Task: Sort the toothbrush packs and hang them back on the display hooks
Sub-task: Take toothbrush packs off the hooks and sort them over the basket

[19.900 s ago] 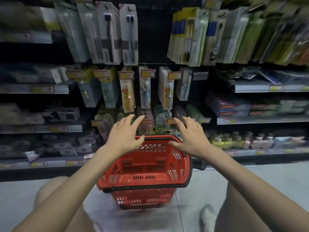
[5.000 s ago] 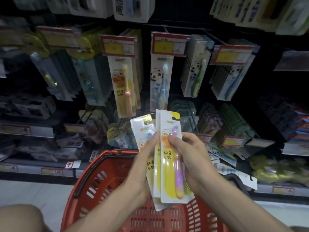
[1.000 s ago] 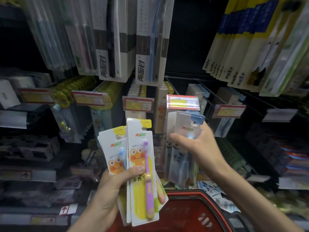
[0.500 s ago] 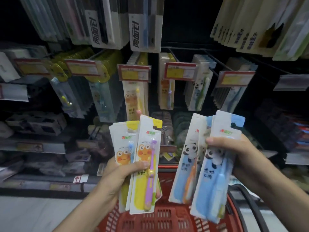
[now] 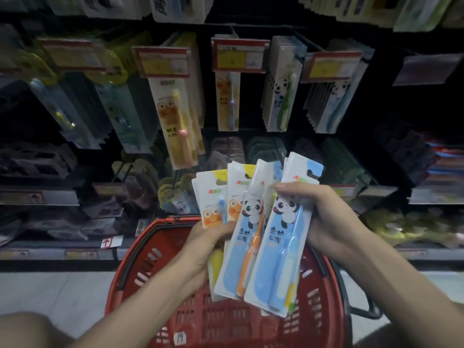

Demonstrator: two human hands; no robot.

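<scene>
I am closing my two bunches together above the red basket [image 5: 130, 257] at six o'clock. Half a second ago they were held well apart. Now the blue panda packs [image 5: 278, 247] in my right hand [image 5: 326, 219] are overlapping the yellow frog packs [image 5: 213, 204] in my left hand [image 5: 198, 247].

My right fingers are wrapping round the panda packs from three o'clock, with the thumb pressing across their upper face. My left hand is gripping the frog packs low down from seven o'clock (its far fingers are hidden behind the cards).

The two kinds are sorted by hand, I judge, though stacking them risks mixing them again. I am probably passing everything to one hand to free the other for hanging. No held pack is on a hook yet. The hung panda row [image 5: 282, 94] is waiting at one o'clock and the hung frog row [image 5: 175, 114] at eleven.
</scene>
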